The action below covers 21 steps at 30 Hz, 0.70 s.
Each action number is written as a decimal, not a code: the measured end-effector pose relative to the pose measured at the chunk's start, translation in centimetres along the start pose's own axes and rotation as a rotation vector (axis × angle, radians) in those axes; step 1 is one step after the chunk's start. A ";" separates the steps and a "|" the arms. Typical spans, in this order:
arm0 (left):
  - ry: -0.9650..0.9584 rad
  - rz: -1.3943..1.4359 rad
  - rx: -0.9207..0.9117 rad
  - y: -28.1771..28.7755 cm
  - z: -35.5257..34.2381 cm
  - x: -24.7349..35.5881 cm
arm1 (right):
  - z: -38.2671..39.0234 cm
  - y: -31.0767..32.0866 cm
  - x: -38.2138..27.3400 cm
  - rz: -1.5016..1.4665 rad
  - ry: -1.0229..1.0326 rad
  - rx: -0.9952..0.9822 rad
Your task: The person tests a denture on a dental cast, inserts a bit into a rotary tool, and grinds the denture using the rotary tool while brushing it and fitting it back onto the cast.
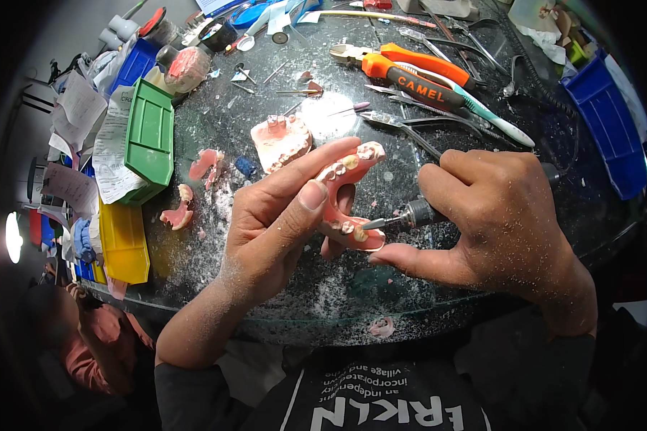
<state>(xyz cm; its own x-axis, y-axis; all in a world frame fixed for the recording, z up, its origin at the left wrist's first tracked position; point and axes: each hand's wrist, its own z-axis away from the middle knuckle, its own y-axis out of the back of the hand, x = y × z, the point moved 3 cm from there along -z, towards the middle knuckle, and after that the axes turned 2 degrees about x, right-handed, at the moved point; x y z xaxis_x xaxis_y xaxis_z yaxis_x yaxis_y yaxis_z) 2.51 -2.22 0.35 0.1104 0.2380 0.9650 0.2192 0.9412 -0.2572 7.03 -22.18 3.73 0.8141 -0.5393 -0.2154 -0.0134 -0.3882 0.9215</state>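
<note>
My left hand [277, 212] grips a horseshoe-shaped pink dental model [332, 197] with several cream-coloured teeth, its thumb on top and other fingers beneath. Wrapped in my right hand [492, 215] is a rotary handpiece [423, 212], dark-bodied with a metal nose. Its pointed bur [375, 224] meets the teeth at the model's near end, and my right thumb rests by that edge. Pale dust speckles both hands. Behind my left hand lies another pink dental cast [280, 142]. Small pink denture pieces [178, 208] lie to the left, beside a short blue cylinder [246, 168].
Orange-handled cutting pliers [417, 75], a toothbrush [499, 123] and several metal tools lie at the back right. Green [151, 140] and yellow bins [124, 241] holding papers line the left edge; a blue bin [607, 126] stands right. White dust covers the dark tabletop [266, 316]. Another person [104, 334] sits at lower left.
</note>
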 end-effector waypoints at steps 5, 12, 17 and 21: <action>0.001 -0.017 0.023 -0.1 0.1 0.0 | 0.0 -0.2 -0.1 -0.007 -0.013 -0.027; -0.034 0.038 0.000 0.4 0.0 -0.7 | 0.1 -0.5 0.1 -0.009 -0.018 -0.049; -0.057 0.033 0.049 0.0 0.1 -0.1 | 0.1 0.3 -0.1 0.012 -0.037 -0.047; -0.061 0.037 -0.015 0.3 0.0 -0.3 | 0.1 -0.2 0.0 0.020 -0.039 -0.035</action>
<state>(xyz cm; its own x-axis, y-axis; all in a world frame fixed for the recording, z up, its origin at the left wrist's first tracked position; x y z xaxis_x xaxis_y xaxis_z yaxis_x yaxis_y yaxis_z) 2.52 -1.97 -0.03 0.0597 0.2871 0.9560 0.2310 0.9278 -0.2931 6.96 -22.18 3.56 0.7907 -0.5754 -0.2091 -0.0084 -0.3516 0.9361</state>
